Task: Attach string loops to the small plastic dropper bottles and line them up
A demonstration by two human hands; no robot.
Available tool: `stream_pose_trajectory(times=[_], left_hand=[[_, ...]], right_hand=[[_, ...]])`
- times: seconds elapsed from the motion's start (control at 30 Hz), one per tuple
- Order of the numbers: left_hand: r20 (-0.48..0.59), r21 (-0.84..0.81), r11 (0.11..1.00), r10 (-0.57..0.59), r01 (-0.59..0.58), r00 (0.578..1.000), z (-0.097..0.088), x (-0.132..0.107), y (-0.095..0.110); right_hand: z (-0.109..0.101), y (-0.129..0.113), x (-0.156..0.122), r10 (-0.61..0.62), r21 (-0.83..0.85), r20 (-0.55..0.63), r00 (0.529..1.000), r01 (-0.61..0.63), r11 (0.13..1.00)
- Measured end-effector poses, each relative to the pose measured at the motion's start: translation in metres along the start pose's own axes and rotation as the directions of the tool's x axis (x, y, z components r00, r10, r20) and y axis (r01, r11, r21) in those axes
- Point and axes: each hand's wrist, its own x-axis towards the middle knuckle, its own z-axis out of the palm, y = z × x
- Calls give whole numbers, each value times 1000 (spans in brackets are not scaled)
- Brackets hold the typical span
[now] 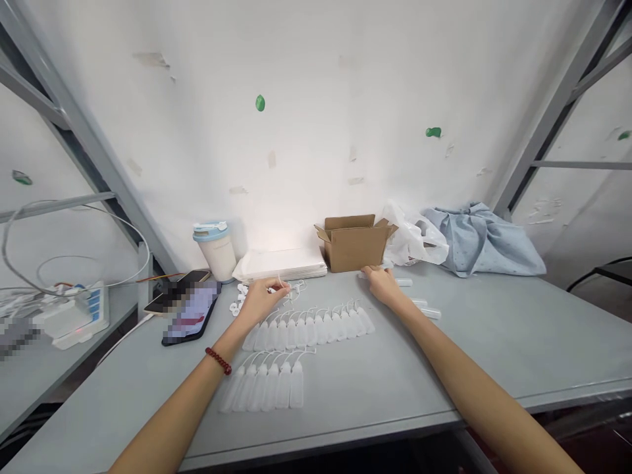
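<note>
Two bare hands: left hand (263, 297) and right hand (384, 284), well apart, both reaching forward over the grey counter (375, 375).
Left fingers: pinched together, apparently grasping a thin white strand (280, 281).
Right fingers: curled down near the counter surface; whether they grasp anything, cannot tell.
Back row: about a dozen slim translucent pieces (301, 331), laid side by side, thin strands at their far ends; on the wearer's side of the left fingers, running toward the right fingers.
Front row: about six similar pieces (296, 387), farther from the left fingers, nearer the wearer.
Loose white parts: small parts (234, 308) just left of the left fingers; white loops (299, 288) just right of them.
Clear tubes: several (431, 314), just right of the right fingers.
Beyond the fingers: white stack (284, 262) behind the left; cardboard box (356, 251) behind the right, with plastic bag (412, 240) and blue cloth (486, 240) farther right.
Left of the left fingers: lidded cup (220, 258) and phone (200, 316).
Step in hand: judged to be gathering parts, the left fingers at the white ones, the right near the tubes.
Next move: would seem to call for a secure fingertip hold on each small part, lifted without disturbing the back row.
</note>
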Motion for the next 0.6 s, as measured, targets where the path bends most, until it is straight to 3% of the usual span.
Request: stream_pose_trajectory(times=[0.13, 0.23, 0.37, 0.47, 0.6], left_hand=[[33, -50, 998, -24, 26, 999, 0, -1, 4], [71, -114, 992, -40, 47, 997, 3, -4, 10], [130, -279, 954, -75, 109, 989, 10, -12, 25], [189, -382, 911, -88, 156, 978, 15, -19, 36], [189, -437, 886, -76, 153, 979, 17, -23, 42]], right_hand=[[-3, -7, 0, -51, 16, -34, 998, 52, 999], [-5, -21, -5, -106, 155, -107, 989, 121, 980], [-6, -52, -23, -251, 445, -265, 931, 349, 825], [-9, -75, -39, -332, 491, -325, 885, 459, 741], [-14, -94, -50, -359, 487, -345, 867, 493, 721]])
